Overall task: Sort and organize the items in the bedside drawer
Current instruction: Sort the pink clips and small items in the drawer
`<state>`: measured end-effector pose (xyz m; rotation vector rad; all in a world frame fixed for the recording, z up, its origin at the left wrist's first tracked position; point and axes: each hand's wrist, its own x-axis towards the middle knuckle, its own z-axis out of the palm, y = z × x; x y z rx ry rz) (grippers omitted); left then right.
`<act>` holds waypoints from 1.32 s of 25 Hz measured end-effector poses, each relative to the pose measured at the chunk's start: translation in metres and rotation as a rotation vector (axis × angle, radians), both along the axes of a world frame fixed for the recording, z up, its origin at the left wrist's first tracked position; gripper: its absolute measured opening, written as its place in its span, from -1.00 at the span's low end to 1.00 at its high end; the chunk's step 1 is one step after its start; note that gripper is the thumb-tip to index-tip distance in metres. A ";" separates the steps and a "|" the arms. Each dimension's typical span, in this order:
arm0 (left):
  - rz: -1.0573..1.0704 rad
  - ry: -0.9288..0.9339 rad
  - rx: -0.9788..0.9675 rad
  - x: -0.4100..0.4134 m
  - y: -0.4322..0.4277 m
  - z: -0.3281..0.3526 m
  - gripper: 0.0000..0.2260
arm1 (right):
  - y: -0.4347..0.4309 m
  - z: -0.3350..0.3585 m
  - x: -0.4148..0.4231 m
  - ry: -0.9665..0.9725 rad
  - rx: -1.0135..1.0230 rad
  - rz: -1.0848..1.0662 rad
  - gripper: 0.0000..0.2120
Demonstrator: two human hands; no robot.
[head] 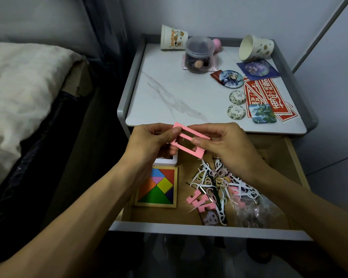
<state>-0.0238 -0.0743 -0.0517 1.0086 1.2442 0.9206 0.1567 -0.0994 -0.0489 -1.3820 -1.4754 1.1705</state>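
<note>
Head cam has both hands up over the open drawer point(179, 228), left hand point(149, 143) and right hand point(227, 147) each pinching an end of a pink frame piece point(189, 139) (might be two flat ones stacked, hard to tell). Down in the drawer, a tangram puzzle point(158, 187) sits on the left. On the right there's a messy heap of floss picks and hair ties point(215, 181) with loose pink pieces point(197, 199).

The nightstand top point(159, 97) was bare on its left half; a jar point(198, 55), tipped cups point(256, 48) and badges point(237, 97) obstructed the rear and right.
</note>
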 end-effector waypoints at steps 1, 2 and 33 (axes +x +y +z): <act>0.018 -0.009 0.004 0.000 0.001 0.000 -0.90 | 0.001 0.001 -0.002 0.007 0.005 0.001 -0.71; 0.038 -0.018 0.005 -0.001 0.001 0.000 -0.90 | 0.001 0.001 -0.004 0.006 0.012 0.001 -0.69; -0.455 1.614 0.211 -0.052 0.031 -0.053 -0.81 | -0.016 -0.115 -0.081 -0.837 0.139 0.823 -0.79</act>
